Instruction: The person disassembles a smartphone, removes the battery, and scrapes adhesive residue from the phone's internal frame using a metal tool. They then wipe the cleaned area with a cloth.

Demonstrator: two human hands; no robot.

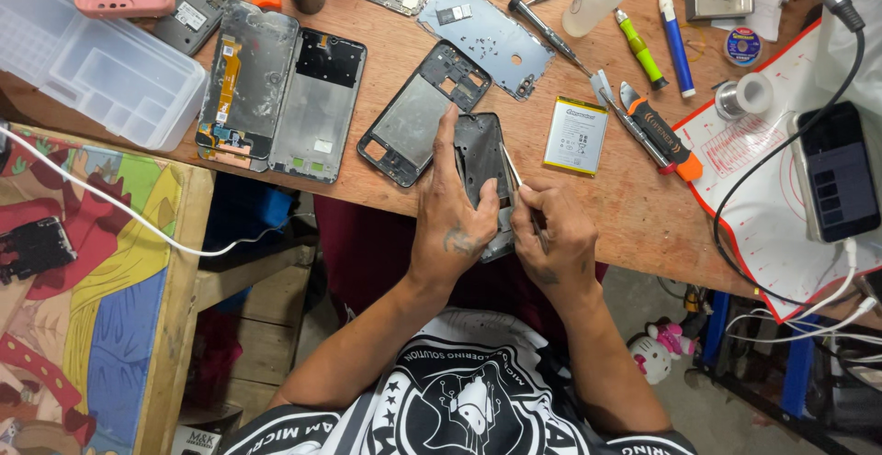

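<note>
Here, at bench edge: your left hand (452, 225) clamps dark phone frame (482, 166); right hand (556, 235) pinches tweezers (511, 168) into it. Frame looks light, thin, fragile; hold by rims.

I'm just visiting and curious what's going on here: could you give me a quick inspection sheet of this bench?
Surface: wooden table, crowded.
Job's things: dark phone part held at the table edge; thin metal tweezers against it.
Clutter: phone frame, flat battery, screwdriver, clear organiser tray.
Grippers: left hand steadies the part; right hand grips the tweezers.
Cables: black cable, white cable.
Surroundings: colourful side board, plush toy.
</note>
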